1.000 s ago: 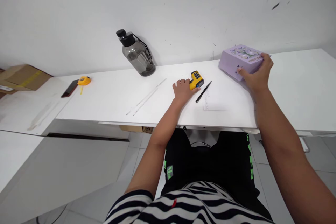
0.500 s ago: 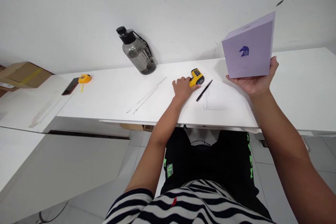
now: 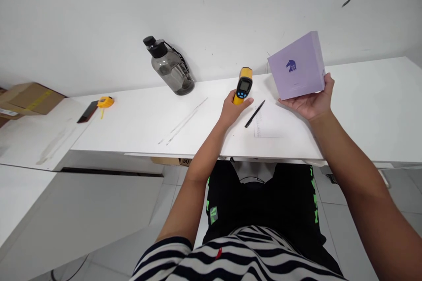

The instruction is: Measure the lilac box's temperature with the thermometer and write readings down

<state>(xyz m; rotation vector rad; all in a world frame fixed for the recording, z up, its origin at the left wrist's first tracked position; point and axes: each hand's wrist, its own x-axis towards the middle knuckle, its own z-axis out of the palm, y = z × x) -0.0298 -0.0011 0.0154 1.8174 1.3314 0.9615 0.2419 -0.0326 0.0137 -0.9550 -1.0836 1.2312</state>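
My left hand [image 3: 233, 109] grips a yellow infrared thermometer [image 3: 243, 85] by its handle, held upright above the white table [image 3: 138, 118], its blue display facing me. My right hand [image 3: 311, 102] holds a lilac box [image 3: 296, 66] from below, tilted up over the table's right part, with a dark blue horse-head logo on the face turned to me. The thermometer's head is just left of the box. A black pen [image 3: 254, 113] lies on the table between the two hands, beside a clear ruler [image 3: 258, 124].
A dark grey water bottle [image 3: 169, 68] leans against the wall at the back. A yellow tape measure [image 3: 106, 102] and a dark phone [image 3: 87, 111] lie at the far left. A cardboard box [image 3: 28, 96] sits on the lower left surface. Thin clear sticks [image 3: 184, 120] lie mid-table.
My right hand picked the lilac box off the table and tipped it upright. My left hand raised the thermometer from lying flat to upright.
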